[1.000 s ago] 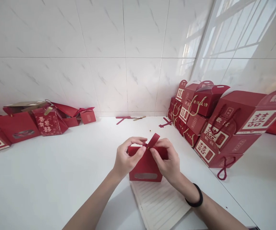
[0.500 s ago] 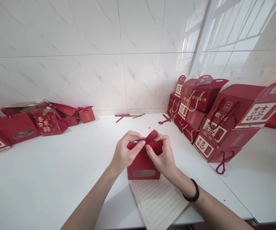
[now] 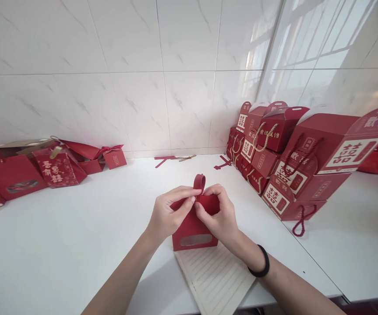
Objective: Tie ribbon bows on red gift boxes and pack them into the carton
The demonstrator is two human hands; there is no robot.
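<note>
A small red gift box (image 3: 194, 227) with an oval clear window low on its front stands upright on the table, at the far end of a lined notebook (image 3: 215, 275). A red strap handle (image 3: 199, 181) loops up from the box's top. My left hand (image 3: 173, 210) pinches the strap's base between thumb and fingers at the top edge. Beside it, my right hand (image 3: 218, 212) is closed on the box's upper right edge, thumb in front and fingers behind. What lies exactly between the fingertips is partly hidden.
Stacked red gift boxes (image 3: 310, 166) with rope handles line the right side. More red boxes (image 3: 57, 168) stand at the left by the tiled wall (image 3: 136, 113). Flat red strips (image 3: 164, 158) lie at the back of the white table (image 3: 86, 227).
The strap loop has swung from leaning right to standing more upright. My left fingers have shifted onto its base, while my right hand stays at the box's top. The view has moved slightly.
</note>
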